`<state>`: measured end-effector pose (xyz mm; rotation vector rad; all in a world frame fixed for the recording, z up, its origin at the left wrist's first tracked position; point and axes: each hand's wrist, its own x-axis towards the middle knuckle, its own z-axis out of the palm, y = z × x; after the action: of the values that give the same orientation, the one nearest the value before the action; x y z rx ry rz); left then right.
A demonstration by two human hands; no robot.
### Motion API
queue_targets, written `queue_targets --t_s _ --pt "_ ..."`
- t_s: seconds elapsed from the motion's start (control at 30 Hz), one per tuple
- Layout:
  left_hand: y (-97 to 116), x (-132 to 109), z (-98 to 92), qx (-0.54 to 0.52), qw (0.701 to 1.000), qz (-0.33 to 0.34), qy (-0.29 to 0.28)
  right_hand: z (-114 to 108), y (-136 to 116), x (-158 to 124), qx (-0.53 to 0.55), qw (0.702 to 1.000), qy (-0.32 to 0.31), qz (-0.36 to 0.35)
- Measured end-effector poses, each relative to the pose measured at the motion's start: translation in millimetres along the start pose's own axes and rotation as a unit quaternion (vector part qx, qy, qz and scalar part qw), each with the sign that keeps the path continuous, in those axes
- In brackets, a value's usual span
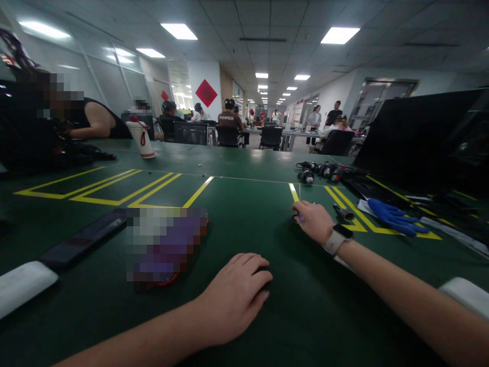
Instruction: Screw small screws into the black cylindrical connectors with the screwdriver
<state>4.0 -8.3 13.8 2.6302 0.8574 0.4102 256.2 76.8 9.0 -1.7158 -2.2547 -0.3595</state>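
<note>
My left hand (240, 295) rests palm down on the dark green table (244, 224), its fingers loosely bent and nothing visible in them. Farther forward and to the right, my right hand (314, 221) has its fingers closed around something small and dark with a shiny bit, too small to name. A watch with a pale strap (338, 238) is on that wrist. Left of my left hand lies a blurred-out, purple flat object with a red edge (171, 250). Just right of my right hand is a short grey cylinder (344, 212).
Yellow tape (156, 182) marks the tabletop. A blue glove (395, 216), black cabled parts (319, 171) and a large dark screen (416, 137) stand right. Left are a paper cup (142, 138), a dark slab (86, 237) and a person leaning on the table.
</note>
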Motion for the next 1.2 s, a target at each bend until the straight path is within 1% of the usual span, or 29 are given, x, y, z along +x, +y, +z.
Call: queue_targets --t_s 0.07,0.17,0.2,0.23,0.3,0.4,0.53,0.67,0.77,0.83,0.93,1.03,1.2 --pt "-1 -1 2.3 -0.012 0.999 -0.025 0.015 -9 -18 -16 0.034 0.999 0.005 -0.015" --pt "-4 -4 6.6 -0.034 0.995 -0.065 0.069 -23 -54 -48 0.088 0.995 -0.001 -0.045" --pt "-4 -4 7.7 -0.04 0.993 -0.066 0.087 -28 -66 -59 0.112 0.992 -0.007 -0.055" --pt "-4 -5 8.4 -0.047 0.992 -0.059 0.097 -32 -77 -70 0.164 0.985 -0.017 -0.058" --pt "-3 -7 8.3 -0.063 0.994 -0.027 0.081 -38 -96 -88 0.244 0.968 -0.036 -0.055" --pt "2 -10 4.6 -0.083 0.996 0.009 0.018 -42 -111 -106 0.332 0.942 -0.042 -0.04" --pt "10 -12 -2.9 -0.091 0.995 0.015 -0.032 -40 -112 -113 0.416 0.908 -0.059 -0.01" --pt "14 -12 -10.3 -0.06 0.996 -0.008 -0.063 -36 -108 -111 0.485 0.87 -0.081 0.03" --pt "15 -11 -15.6 -0.015 0.996 -0.007 -0.085 -38 -106 -110 0.541 0.834 -0.104 0.027" --pt "15 -11 -19.3 0.0 0.996 -0.003 -0.091 -41 -106 -109 0.559 0.821 -0.113 0.023" --pt "14 -10 -23.4 0.011 0.994 0.006 -0.105 -46 -106 -110 0.552 0.824 -0.121 0.048" --pt "11 -11 -22.5 0.033 0.992 0.027 -0.117 -47 -107 -111 0.538 0.833 -0.113 0.064" --pt "5 -14 -14.3 0.08 0.99 0.074 -0.095 -41 -109 -115 0.52 0.846 -0.102 0.06"
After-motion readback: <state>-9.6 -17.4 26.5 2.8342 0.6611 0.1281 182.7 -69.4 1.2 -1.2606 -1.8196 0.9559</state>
